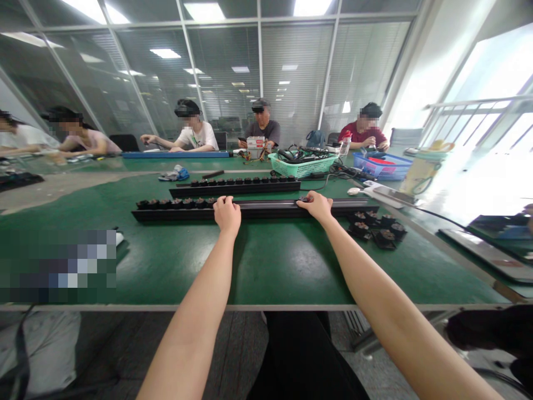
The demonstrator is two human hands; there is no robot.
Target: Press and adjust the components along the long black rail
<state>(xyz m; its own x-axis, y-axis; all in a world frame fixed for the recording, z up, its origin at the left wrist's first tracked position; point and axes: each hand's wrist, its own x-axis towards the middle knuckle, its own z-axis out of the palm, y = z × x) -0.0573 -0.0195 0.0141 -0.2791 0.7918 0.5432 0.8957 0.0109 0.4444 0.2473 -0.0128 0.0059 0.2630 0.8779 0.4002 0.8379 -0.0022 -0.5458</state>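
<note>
A long black rail (272, 211) lies across the green table in front of me. Small black square modules (179, 204) with brownish tops sit in a row along its left part. My left hand (227, 214) is closed over the rail at the right end of that row; its fingertips are partly hidden. Farther right, my right hand (318, 205) pinches a small dark module (303, 199) at the rail's top channel. Beside the rail's right end lies a group of loose black modules (383, 236).
Behind is a second black rail (237, 190) filled with modules. A green basket (306, 166) of cables, a blue basket (385, 169), a blue cloth (174, 173) and a white power strip (391, 195) lie farther back. Several people sit across the table.
</note>
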